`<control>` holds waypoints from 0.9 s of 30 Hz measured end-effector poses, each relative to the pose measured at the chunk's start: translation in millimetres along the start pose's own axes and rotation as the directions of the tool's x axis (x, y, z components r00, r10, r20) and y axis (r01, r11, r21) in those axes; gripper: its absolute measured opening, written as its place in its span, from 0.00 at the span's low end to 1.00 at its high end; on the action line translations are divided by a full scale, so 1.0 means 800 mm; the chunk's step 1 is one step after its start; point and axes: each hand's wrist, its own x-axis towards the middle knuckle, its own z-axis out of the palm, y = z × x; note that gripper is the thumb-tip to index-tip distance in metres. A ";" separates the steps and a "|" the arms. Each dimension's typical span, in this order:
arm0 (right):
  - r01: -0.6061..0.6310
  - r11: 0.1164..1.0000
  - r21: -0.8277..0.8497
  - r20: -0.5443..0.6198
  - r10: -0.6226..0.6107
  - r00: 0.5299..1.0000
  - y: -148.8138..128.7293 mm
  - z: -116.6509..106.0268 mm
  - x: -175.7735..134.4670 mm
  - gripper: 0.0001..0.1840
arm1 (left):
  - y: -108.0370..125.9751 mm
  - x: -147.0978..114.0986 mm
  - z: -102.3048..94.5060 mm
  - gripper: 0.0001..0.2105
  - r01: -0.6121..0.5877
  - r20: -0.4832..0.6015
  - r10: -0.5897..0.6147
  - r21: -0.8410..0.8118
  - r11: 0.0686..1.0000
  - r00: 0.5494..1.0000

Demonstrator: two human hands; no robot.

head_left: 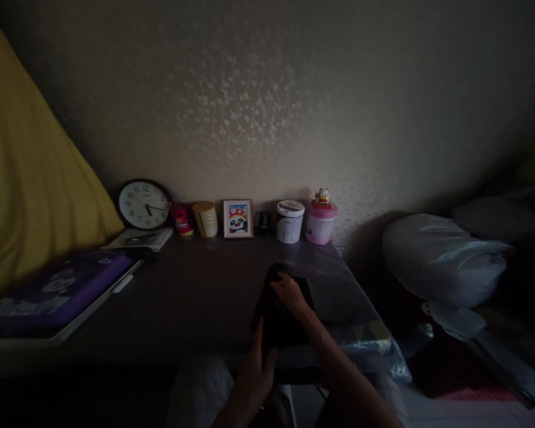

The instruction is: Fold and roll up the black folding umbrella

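Observation:
A flat black object (pixel 271 324) lies at the front of the dark table in front of me; its kind is lost in the dim light. My left hand (pixel 255 374) is at its near left edge, with the index finger along the side and the thumb apart from it, seemingly gripping that edge. Over its upper part, my right hand (pixel 289 292) has its fingers curled down. Whatever those fingers pinch is too dark to make out.
Along the wall stand a round clock (pixel 145 204), a red can (pixel 182 220), a yellow tub (pixel 205 219), a framed panda picture (pixel 238 219), a white tub (pixel 290 222) and a pink tub (pixel 321 223). A purple bag (pixel 66 285) lies left; plastic bags (pixel 443 258) stand right.

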 end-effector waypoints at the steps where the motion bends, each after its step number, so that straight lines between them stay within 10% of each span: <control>1: 0.002 1.000 -0.003 0.003 -0.002 1.000 0.000 0.000 0.000 0.18 | 0.001 -0.001 0.001 0.30 -0.002 -0.003 0.002 0.004 1.000 1.000; 27: 0.350 0.919 -0.183 0.194 -0.315 0.929 -0.013 -0.004 -0.038 0.14 | 0.001 0.000 0.002 0.31 -0.097 -0.026 0.099 0.093 0.991 0.995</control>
